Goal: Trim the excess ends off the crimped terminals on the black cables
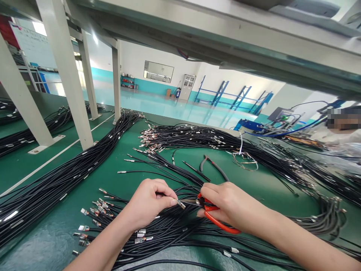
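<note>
Between thumb and fingers, my left hand (pixel 149 201) pinches a black cable close to its metal terminal (pixel 181 204). Red-handled scissors (pixel 221 222) are in my right hand (pixel 225 203), which is wrapped round the handles. Their blades point left and reach the terminal end; whether they touch it I cannot tell. Under both hands lies a loose bundle of black cables (pixel 169 235), its metal terminals fanned out to the left. Just beyond my right hand rest dark-handled cutting pliers (pixel 216 165) and a thin black pen-like tool (pixel 196 171).
A long cable bundle (pixel 93 158) runs along the left, beside grey frame posts (pixel 66 75) bolted to the green table (pixel 36 222). Another thick bundle (pixel 197 137) crosses the back, near a white tie (pixel 241 143). A shelf beam hangs overhead. Another person (pixel 344 124) is at the right edge.
</note>
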The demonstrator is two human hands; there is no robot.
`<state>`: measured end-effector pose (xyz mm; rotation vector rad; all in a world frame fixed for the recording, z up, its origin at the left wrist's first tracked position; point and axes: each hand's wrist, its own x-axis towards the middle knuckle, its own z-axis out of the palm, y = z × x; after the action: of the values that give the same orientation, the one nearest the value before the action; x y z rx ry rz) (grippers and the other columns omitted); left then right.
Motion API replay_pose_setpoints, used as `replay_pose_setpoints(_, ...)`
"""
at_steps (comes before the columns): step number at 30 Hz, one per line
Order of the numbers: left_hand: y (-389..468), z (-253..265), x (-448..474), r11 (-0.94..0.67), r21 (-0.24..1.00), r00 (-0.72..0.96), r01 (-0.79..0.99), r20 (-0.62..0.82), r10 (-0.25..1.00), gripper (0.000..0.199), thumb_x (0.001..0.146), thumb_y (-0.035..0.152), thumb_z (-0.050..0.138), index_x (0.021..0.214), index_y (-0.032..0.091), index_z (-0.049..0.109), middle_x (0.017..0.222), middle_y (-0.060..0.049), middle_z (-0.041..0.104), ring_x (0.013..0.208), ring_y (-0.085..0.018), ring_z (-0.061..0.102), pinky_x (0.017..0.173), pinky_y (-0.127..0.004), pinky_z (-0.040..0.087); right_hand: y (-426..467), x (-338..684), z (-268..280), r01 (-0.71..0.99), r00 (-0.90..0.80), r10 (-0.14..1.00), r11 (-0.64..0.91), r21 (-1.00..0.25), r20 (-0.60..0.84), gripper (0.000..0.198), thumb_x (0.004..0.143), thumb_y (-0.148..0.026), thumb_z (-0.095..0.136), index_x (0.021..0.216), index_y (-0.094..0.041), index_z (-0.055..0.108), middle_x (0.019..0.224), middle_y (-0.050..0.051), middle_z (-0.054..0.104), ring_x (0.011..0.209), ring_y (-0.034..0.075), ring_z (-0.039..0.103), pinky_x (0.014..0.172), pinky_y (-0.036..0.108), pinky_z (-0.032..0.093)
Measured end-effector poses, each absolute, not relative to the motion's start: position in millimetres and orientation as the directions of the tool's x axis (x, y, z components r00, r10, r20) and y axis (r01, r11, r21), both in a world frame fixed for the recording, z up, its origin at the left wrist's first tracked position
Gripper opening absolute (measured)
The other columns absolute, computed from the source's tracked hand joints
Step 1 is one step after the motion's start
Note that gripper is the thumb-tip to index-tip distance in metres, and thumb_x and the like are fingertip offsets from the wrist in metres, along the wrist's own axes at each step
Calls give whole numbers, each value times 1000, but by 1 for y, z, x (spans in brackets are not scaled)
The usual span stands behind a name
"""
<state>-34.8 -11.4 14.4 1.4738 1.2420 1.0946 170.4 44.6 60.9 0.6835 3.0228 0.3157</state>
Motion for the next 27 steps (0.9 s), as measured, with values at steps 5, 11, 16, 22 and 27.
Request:
replay_pose_setpoints(5,-11,15,-36,-77,984,73,162,66,995,8,65,18,60,64,17,68,68,-1,58,64,-13,50,58,-22,36,47,168,54,581,-799,588,809,-87,124,32,77,-44,53,60,-18,44,55,-2,47,43,9,38,42,22,26)
replay_pose_setpoints(11,-10,13,-33,17,1000,3,3,-17,1000,10,64,24,63,65,15,66,65,-1,61,63,-13,50,61,-24,37,39,137,46,413,-510,859,212,-886,-32,34,65,-44,65,64,-19,43,50,-7,44,40,6,37,39,19,30)
replay_pose_setpoints(16,-8,12,-33,65,996,-39,-65,-68,997,13,64,27,63,65,14,65,66,-1,62,65,-13,50,63,-24,37,32,114,37,137,-398,917,25,-990,-32,31,62,-37,68,67,-19,43,46,-9,44,35,5,39,35,18,30)
replay_pose_setpoints(22,-6,9,-31,-25,999,-33,-19,25,999,18,71,27,59,83,15,64,63,2,56,59,-11,47,61,-23,38,36,109,29,4,-435,900,15,-1000,12,26,66,-29,64,67,-19,40,49,-8,47,36,5,41,36,17,32)
replay_pose_setpoints(27,-8,6,-27,-184,961,-68,207,202,977,21,76,27,53,90,19,67,70,-1,62,67,-14,54,66,-24,41,41,111,22,-73,-468,882,25,-997,57,18,71,-26,57,69,-19,40,49,-8,47,36,5,40,35,16,31)
